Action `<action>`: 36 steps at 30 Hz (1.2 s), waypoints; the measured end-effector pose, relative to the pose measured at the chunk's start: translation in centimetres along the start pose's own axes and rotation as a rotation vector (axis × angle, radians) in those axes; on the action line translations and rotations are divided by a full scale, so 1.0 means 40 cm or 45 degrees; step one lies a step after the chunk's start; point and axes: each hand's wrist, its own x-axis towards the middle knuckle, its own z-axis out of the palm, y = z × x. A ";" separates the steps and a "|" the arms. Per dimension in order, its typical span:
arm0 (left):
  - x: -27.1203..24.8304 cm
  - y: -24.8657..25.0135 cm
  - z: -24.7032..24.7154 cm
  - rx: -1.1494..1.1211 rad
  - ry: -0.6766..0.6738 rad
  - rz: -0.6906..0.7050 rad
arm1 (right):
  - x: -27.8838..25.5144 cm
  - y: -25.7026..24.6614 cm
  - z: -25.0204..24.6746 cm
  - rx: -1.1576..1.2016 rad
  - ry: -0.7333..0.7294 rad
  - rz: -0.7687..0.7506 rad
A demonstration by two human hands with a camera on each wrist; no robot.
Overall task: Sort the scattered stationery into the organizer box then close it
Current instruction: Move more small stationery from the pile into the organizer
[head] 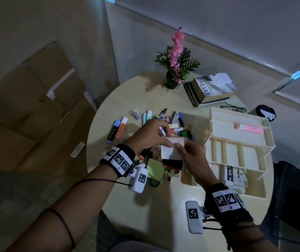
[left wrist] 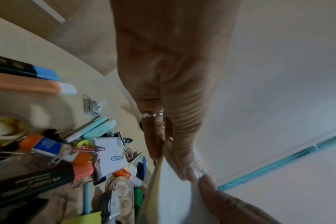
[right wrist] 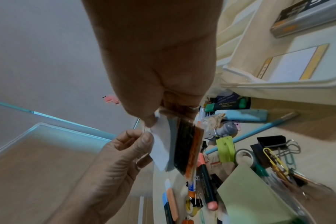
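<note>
Both hands hold a small packet [head: 172,153] above the pile of stationery: white card on top, black and orange beneath, seemingly in a clear sleeve. My left hand [head: 161,140] pinches its upper edge between thumb and fingers. My right hand [head: 181,149] pinches it from the right side. In the right wrist view the packet [right wrist: 179,145] hangs edge-on between both hands. The cream organizer box [head: 240,148] stands open at the right, with a pink eraser [head: 248,128] in its raised tray and white erasers [head: 234,176] in a lower compartment.
Scattered on the round table [head: 120,99] are highlighters [head: 117,129], a green sticky pad [head: 154,169], binder clips [head: 172,173], glue sticks and tape [left wrist: 8,128]. A flower pot [head: 174,70], stacked books [head: 211,90] and glasses [head: 233,107] sit at the back.
</note>
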 end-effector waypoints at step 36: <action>0.107 -0.091 0.036 0.469 0.497 -0.234 | -0.131 0.129 -0.141 0.048 0.092 0.226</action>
